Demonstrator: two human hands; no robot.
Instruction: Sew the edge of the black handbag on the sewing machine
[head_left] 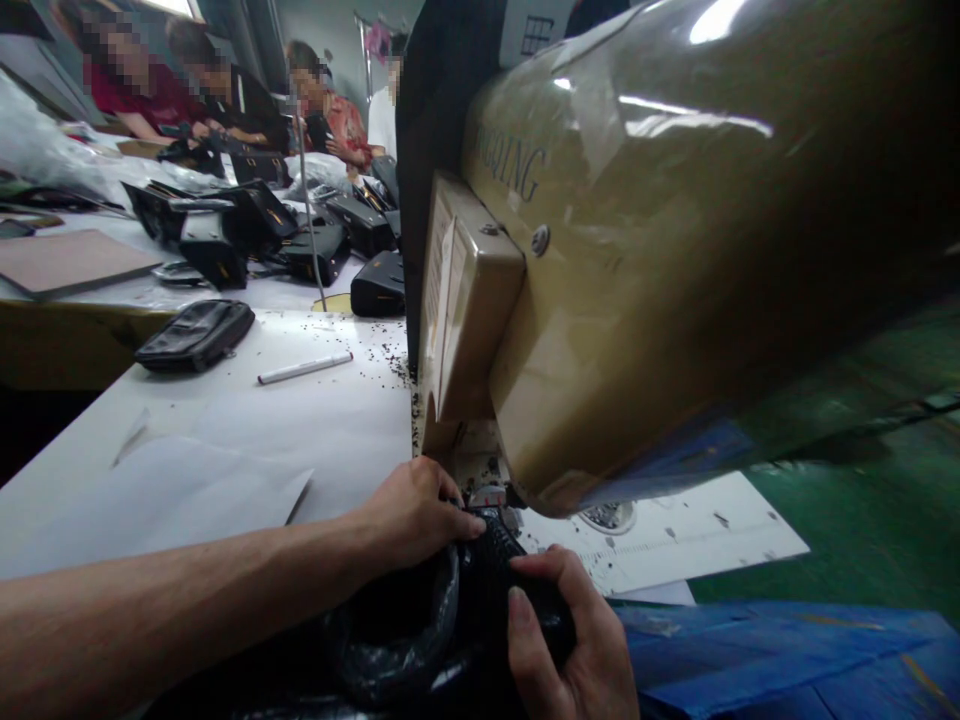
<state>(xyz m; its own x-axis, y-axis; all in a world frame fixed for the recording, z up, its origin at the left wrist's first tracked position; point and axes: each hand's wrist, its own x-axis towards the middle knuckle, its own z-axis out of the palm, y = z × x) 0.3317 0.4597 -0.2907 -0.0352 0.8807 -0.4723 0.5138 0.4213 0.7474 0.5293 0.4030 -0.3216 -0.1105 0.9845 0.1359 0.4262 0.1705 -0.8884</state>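
A black bag (495,590) with a glossy surface lies low in the view, against the working end of a large gold-coloured machine (600,260). Its looped handle (446,610) is wrapped in clear plastic. My left hand (412,515) comes in from the left and pinches the bag's upper edge close under the machine head. Around the right side of the same bag curls my right hand (574,640), thumb and fingers gripping the black material. The exact point where machine and bag meet is partly hidden by my left fingers.
On the white tabletop are a black pouch (196,335), a marker pen (305,368), white paper (180,500) and dark scraps. Blue sheeting (787,655) lies at lower right. Behind, several people sit at a table with black bags (255,215) and a flat board (75,260).
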